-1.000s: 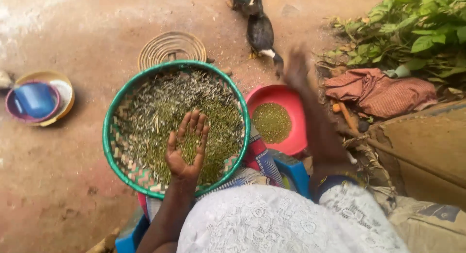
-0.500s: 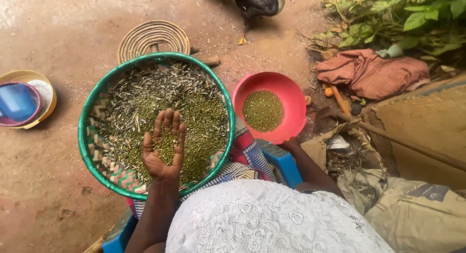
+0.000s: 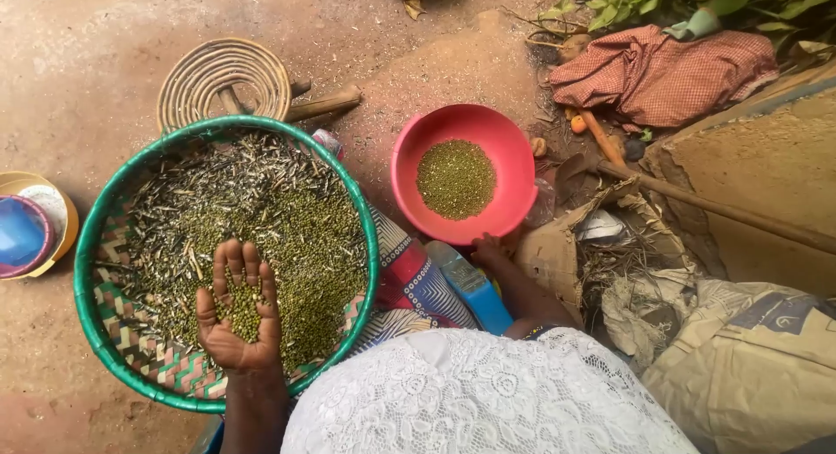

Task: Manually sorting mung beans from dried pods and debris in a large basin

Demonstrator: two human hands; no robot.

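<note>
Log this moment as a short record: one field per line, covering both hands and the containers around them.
Left hand: left hand palm up over the woven tray, cupping green seeds
Right hand: right hand at the near rim of the red bowl
Woven tray: green-rimmed, holds seeds mixed with dry pod husks
Red bowl: holds a small heap of sorted green seeds
Ground: coiled wicker mat beyond the tray; checked red cloth far right
Far left: blue bowl

A torn brown cardboard piece (image 3: 557,254) lies on the ground just right of the red bowl (image 3: 464,174). A tan woven sack (image 3: 749,367) with a dark blue printed panel lies crumpled at lower right. A small crumpled clear plastic wrapper (image 3: 542,201) touches the bowl's right rim.
</note>
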